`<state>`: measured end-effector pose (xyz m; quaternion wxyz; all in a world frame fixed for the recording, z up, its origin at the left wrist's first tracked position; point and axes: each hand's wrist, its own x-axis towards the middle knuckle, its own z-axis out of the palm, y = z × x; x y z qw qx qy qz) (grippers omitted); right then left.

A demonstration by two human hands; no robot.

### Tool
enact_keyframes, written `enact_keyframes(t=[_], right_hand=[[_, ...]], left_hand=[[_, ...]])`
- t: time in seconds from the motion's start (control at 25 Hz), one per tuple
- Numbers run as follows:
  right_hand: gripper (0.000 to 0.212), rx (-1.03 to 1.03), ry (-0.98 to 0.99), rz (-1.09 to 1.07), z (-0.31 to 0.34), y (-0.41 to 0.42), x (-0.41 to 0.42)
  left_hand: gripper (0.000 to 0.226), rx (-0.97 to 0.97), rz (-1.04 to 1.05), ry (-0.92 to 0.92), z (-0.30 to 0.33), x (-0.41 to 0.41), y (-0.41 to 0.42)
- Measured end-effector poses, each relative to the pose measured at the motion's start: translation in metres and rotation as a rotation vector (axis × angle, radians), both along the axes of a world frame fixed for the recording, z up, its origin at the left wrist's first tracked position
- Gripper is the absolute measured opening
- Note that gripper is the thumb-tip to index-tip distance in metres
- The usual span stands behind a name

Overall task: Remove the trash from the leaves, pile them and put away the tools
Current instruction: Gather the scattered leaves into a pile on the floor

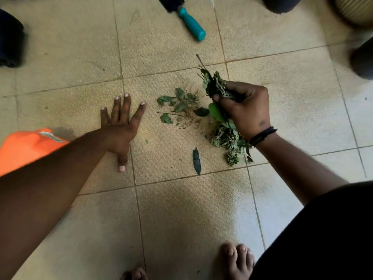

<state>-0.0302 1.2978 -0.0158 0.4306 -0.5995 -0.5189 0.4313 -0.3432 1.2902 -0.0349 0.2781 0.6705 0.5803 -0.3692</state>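
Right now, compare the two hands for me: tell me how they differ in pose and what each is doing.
The left hand lies flat on the tiled floor, fingers spread and straight; the right hand is raised, fingers curled. The left hand holds nothing; the right hand grips a bunch of leaves and twigs. Only the right wrist wears a dark band. Both are bare and near the scattered leaves.

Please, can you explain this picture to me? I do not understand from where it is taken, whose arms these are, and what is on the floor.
A camera worn on a person's head looks down, so the arms are that person's own. There is no machine. The left hand lies flat and open on the tile floor. The right hand grips a bunch of leaves and twigs. More loose leaves lie between the hands. A trowel with a teal handle lies farther away, and an orange thing shows at the left edge. Bare toes show below.
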Motion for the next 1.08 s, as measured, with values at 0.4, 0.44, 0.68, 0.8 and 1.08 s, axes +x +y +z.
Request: enact_keyframes(t=[0.4, 0.44, 0.68, 0.8, 1.08], right_hand=[[0.024, -0.240, 0.213, 0.036, 0.018, -0.002, 0.019], [0.024, -0.284, 0.180, 0.097, 0.016, -0.005, 0.020], [0.026, -0.444, 0.104, 0.230, 0.008, -0.014, 0.030], [0.030, -0.493, 0.323, 0.205, 0.018, -0.017, 0.024], [0.023, -0.636, 0.903, -0.096, 0.093, -0.072, -0.011]], left_hand=[[0.082, 0.649, 0.224, -0.380, 0.020, 0.068, 0.027], [0.071, 0.767, 0.331, -0.525, 0.027, 0.079, 0.027], [0.034, 0.835, 0.468, -1.128, 0.071, 0.129, 0.039], [0.027, 0.651, 0.547, -1.230, 0.073, 0.143, 0.034], [0.047, 0.336, 1.484, -1.239, 0.118, 0.164, -0.020]])
